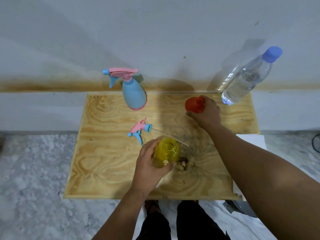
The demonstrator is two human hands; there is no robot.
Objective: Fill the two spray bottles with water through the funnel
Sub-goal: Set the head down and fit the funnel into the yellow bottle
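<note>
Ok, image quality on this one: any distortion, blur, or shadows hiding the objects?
Head view: wide-angle bending tilts the water bottle outward and bows the wooden board; a soft shadow band runs down the board's middle; focus is slightly soft overall, yet the yellow bottle, red funnel and blue spray bottle stay readable.

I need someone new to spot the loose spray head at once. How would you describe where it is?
Start at the plywood board by the wall. Near its middle, just beyond the open yellow bottle in the left hand, the loose spray head lies on its side. Unlike the same pink-and-blue head on the blue bottle, it has no bottle, and its thin dip tube is bare.
</note>
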